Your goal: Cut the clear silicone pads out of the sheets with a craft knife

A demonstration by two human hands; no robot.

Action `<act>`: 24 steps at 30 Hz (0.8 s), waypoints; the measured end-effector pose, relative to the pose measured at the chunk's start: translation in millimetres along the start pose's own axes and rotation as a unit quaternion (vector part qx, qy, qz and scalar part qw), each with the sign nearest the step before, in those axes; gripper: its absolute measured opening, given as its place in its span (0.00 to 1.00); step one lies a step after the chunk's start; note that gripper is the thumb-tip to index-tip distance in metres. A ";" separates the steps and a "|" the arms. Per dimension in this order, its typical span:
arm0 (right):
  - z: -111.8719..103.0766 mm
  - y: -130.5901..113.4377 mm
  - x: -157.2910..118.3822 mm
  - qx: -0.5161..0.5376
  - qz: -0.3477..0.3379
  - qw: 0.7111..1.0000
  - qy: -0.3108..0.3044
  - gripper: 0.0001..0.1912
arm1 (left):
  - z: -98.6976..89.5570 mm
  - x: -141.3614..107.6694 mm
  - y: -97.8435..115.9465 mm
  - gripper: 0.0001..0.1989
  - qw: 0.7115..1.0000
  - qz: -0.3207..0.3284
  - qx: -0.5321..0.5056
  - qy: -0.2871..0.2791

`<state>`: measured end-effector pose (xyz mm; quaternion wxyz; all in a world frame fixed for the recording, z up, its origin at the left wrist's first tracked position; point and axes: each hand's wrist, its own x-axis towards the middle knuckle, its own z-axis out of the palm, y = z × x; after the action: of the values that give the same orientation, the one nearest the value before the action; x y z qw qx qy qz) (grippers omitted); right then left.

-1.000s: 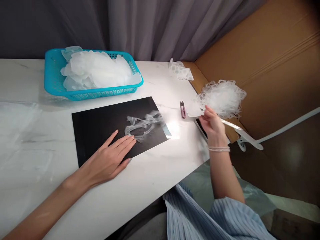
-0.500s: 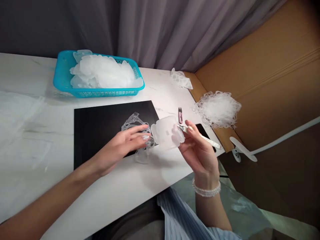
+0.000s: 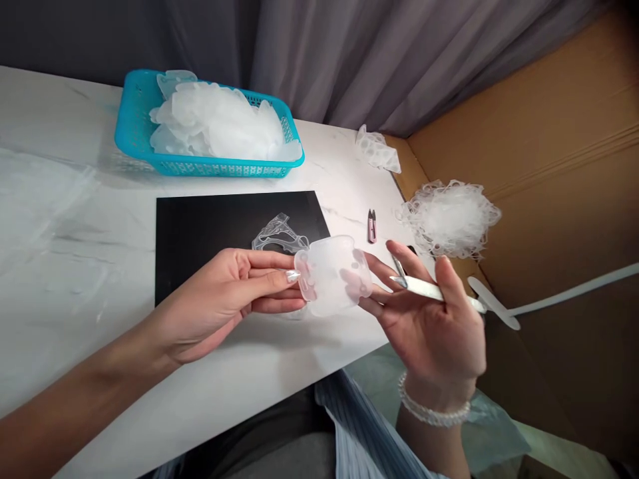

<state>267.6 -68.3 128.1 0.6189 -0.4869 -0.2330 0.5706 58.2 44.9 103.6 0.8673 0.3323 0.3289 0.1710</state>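
Left hand (image 3: 219, 303) grip pinching translucent plastic piece (image 3: 333, 275) at edge; right hand (image 3: 429, 326) grip closed around white-handled knife (image 3: 424, 289), blade near piece.

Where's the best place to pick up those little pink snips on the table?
Take the pink body of the thread snips, from above on the near side, with the right hand. They appear to lie flat, dark tips pointing away, so the pink end keeps fingers off the blades.

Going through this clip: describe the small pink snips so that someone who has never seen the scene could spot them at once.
On the white marble-patterned table, find the black board below the blue basket. Just right of the board lie small thread snips, tips pointing away from the person, before the white lacy tangle. Their pink handle sets them apart from everything around them.
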 end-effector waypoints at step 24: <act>-5.6 -9.4 -7.7 -0.004 0.043 0.999 0.020 0.29 | -1.7 -6.5 7.5 0.11 0.999 0.011 0.052 -0.001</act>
<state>275.1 -76.1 136.0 0.5961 -0.5101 -0.2017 0.5863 51.7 47.8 110.8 0.8472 0.3810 0.3325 0.1626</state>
